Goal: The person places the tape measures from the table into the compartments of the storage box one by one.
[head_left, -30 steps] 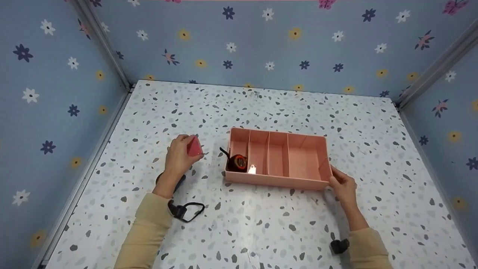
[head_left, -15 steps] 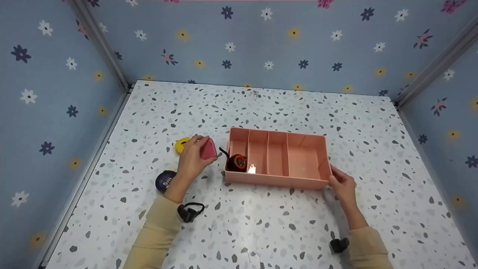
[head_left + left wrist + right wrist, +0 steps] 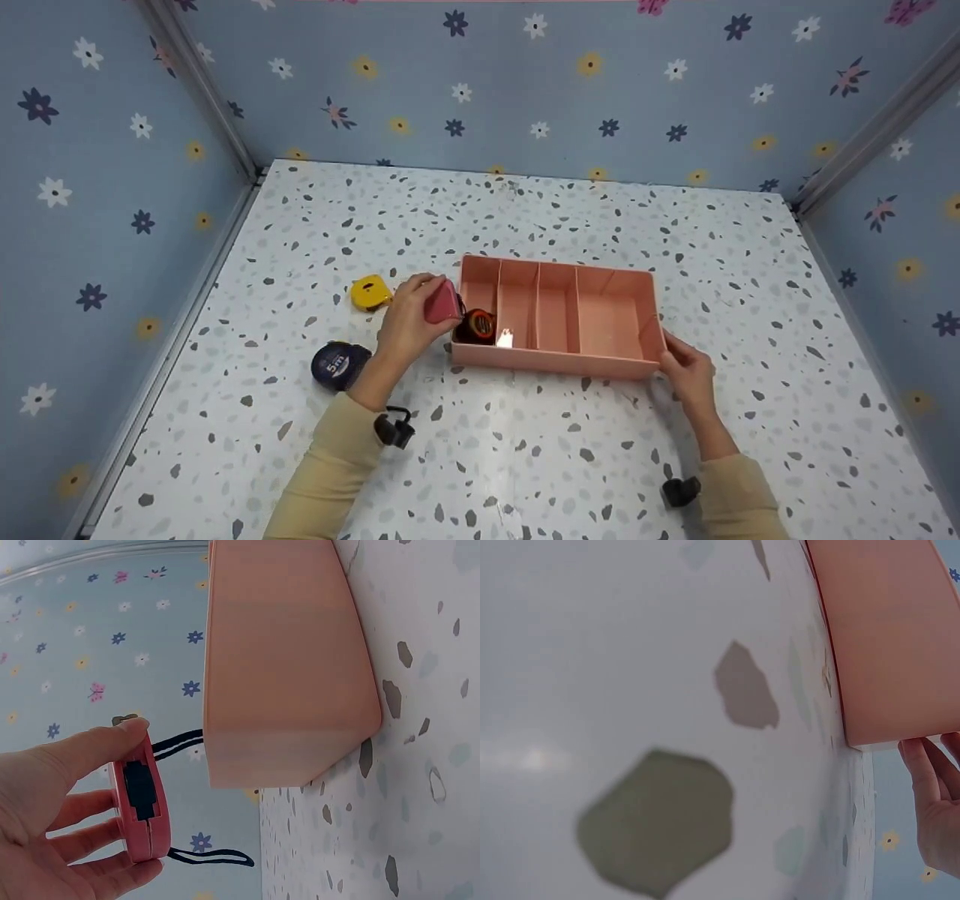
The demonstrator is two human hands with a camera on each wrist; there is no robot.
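Note:
My left hand (image 3: 409, 319) grips a pink tape measure (image 3: 442, 302) just off the left end of a salmon-pink divided box (image 3: 555, 364). In the left wrist view, thumb and fingers hold the pink tape measure (image 3: 142, 802) by its edges, and its black strap (image 3: 214, 857) hangs loose. A black tape measure with an orange-ringed label (image 3: 478, 326) lies in the box's leftmost compartment. At the box's right end, my right hand (image 3: 690, 371) touches the outer wall near the front corner. The right wrist view shows its fingertips (image 3: 911, 750) against that end wall.
Left of the box, a yellow tape measure (image 3: 370, 292) and a dark blue one marked 5m (image 3: 337, 365) lie on the speckled table (image 3: 555, 465). Flower-patterned panels (image 3: 525, 90) stand around the table's back and sides.
My left hand has moved right with the pink tape measure, up to the box's left end. The yellow and blue tape measures have come into view behind it. The right hand stays put.

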